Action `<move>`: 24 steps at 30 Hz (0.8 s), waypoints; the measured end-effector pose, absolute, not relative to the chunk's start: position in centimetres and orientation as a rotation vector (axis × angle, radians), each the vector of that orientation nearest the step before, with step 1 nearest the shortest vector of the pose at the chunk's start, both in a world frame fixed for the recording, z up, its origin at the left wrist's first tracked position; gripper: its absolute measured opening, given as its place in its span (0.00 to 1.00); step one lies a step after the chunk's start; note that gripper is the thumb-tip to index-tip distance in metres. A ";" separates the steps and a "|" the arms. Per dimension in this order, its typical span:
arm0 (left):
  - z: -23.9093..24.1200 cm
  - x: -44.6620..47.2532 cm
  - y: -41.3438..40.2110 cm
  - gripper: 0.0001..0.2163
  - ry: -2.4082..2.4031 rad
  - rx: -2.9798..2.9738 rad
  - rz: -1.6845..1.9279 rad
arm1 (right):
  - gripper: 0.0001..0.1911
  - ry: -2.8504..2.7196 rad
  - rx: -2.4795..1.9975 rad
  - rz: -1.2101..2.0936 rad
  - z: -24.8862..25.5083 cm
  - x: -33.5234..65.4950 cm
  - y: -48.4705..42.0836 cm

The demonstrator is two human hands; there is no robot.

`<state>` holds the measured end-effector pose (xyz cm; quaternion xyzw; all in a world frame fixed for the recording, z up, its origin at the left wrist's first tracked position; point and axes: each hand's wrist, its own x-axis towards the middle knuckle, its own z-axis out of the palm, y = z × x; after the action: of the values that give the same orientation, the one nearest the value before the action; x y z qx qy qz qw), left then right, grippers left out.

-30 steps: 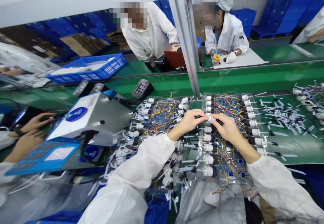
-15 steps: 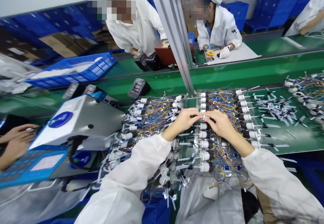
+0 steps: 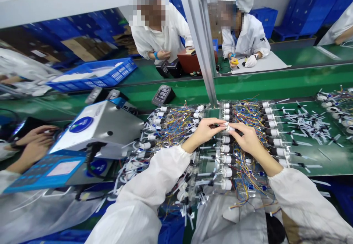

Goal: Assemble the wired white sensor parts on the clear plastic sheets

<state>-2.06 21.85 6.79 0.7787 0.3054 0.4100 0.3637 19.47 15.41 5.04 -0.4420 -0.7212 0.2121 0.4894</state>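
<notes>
My left hand [image 3: 204,132] and my right hand [image 3: 245,139] meet over the middle of the green belt. Their fingertips pinch a small white cylindrical fitting [image 3: 229,128] from both sides, and part of it is hidden by my fingers. Under my hands lies a bank of white cylindrical fittings [image 3: 225,159] in clear plastic, with a tangle of thin yellow, blue and red wires [image 3: 245,117]. My white sleeves reach in from the bottom corners.
A grey machine [image 3: 96,133] with a blue control panel [image 3: 44,172] stands left, where a co-worker's hands [image 3: 34,143] rest. A digital meter [image 3: 162,95] sits behind it. Loose white plastic pieces [image 3: 306,124] lie right, beyond an aluminium post [image 3: 200,42].
My hands stay on the white fitting with little shift. The whole view has moved slightly. The co-worker across the belt has straightened, with hands drawn toward the chest.
</notes>
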 end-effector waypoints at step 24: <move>6.3 -1.8 22.2 0.15 0.825 1.796 0.982 | 0.14 -1.800 -1.086 0.455 5.3 19.6 15.4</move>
<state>-1.77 22.19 6.32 0.7266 0.3337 0.3973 0.4504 19.56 15.42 5.26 -0.4443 -0.7362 0.1861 0.4754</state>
